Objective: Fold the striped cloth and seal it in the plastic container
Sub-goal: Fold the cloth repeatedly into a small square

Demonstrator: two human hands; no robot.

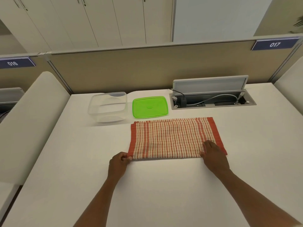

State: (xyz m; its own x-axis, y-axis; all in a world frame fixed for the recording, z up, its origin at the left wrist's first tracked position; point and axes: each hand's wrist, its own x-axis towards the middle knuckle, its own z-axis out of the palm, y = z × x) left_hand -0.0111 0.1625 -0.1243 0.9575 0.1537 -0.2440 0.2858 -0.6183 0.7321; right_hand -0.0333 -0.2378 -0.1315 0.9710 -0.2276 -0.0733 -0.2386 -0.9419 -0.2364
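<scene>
The left hand [118, 163] is pinching the near left corner of the red and cream striped cloth [173, 138] between thumb and fingers, a little below the centre of the frame. The right hand [213, 154] is lying flat and open on the near right part of the cloth, pressing it down and gripping nothing. The cloth is lying folded in a wide rectangle on the white table [65, 161]. Above it, toward the centre of the frame, the bright green plastic lid [150, 107] is resting flat just beside the clear plastic container [108, 106], which is standing open to the lid's left.
</scene>
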